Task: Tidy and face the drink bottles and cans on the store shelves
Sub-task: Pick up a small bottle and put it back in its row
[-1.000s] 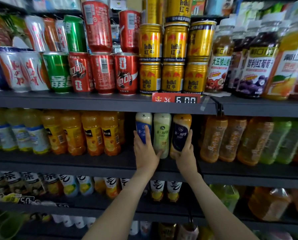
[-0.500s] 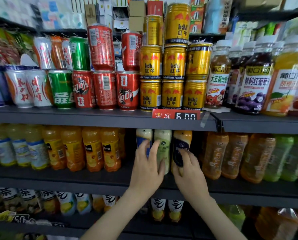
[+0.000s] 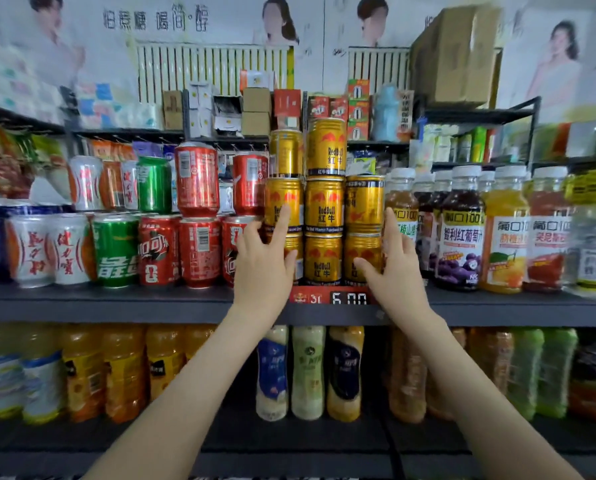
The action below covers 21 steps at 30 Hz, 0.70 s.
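Reaching up, both hands flanked the gold can stack (image 3: 324, 206): left hand (image 3: 261, 271) on the left column, right hand (image 3: 395, 271) on the right column. The stack sat dead ahead between them, at the front edge of the upper shelf (image 3: 116, 299), directly above the price tag (image 3: 348, 298).

All cans stood upright, long axis vertical. There were three columns: left and centre three high, right two high.

Left hand was spread, index finger (image 3: 284, 216) straight up against the middle-tier left can, thumb across the bottom one. It gripped nothing. Right hand was also spread, index up the outer side of the right column, thumb on the bottom-right can, not closed round anything.

The middle-right can (image 3: 364, 202) and top-left can (image 3: 286, 152) showed no logo forward, so my guess is those needed a twist about the vertical axis. Right hand was nearer the first, left hand nearer the second, which sat above its fingertip.

Clearance was tight. Red cans (image 3: 196, 188) sat hard against the stack's left and juice bottles (image 3: 459, 230) just beside its right. With loose tiers, a side push could topple the top row.

More bottles (image 3: 308, 372) stood on the shelf below. Behind were wall posters (image 3: 185, 22) and cardboard boxes (image 3: 456, 53) on top of the rack.
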### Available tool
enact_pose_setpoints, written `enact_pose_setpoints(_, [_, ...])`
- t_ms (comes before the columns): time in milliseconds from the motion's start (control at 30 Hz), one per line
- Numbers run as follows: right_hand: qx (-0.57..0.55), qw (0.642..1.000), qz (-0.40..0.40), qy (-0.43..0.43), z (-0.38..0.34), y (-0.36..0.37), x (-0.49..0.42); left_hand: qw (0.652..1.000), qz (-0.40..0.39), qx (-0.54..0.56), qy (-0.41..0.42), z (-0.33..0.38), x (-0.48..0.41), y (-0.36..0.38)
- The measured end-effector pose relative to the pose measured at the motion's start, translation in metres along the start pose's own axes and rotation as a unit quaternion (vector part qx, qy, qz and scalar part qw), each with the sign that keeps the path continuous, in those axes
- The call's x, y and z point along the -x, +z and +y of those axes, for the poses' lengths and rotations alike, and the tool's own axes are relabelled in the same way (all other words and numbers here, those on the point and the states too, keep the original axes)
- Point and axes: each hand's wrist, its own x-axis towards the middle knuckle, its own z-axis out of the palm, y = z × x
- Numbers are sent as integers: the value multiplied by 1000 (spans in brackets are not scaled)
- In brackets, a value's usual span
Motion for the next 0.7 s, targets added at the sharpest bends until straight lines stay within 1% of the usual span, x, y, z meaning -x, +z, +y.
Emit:
enact_pose_setpoints(100, [-3,998,-65,-1,0,4,-10,998,-64,7,-26,-1,-8,7])
enact_pose_setpoints(167, [0,996,-91,-6,-1,6,-13,995,-88,8,-43,1,-11,9])
enact_pose_setpoints(267, [30,996,-83,0,0,9,-13,994,-92,-7,-57,4,-12,13])
enact_pose_setpoints(467, [50,996,-65,17,0,15,-15,994,-81,-11,-72,9,-13,17])
enact_pose_setpoints(600, [46,996,-75,14,-1,14,-15,994,-74,-4,-78,9,-12,19])
enact_pose_setpoints(700, [34,995,-91,15,-1,8,-15,995,-76,14,-67,6,-8,18])
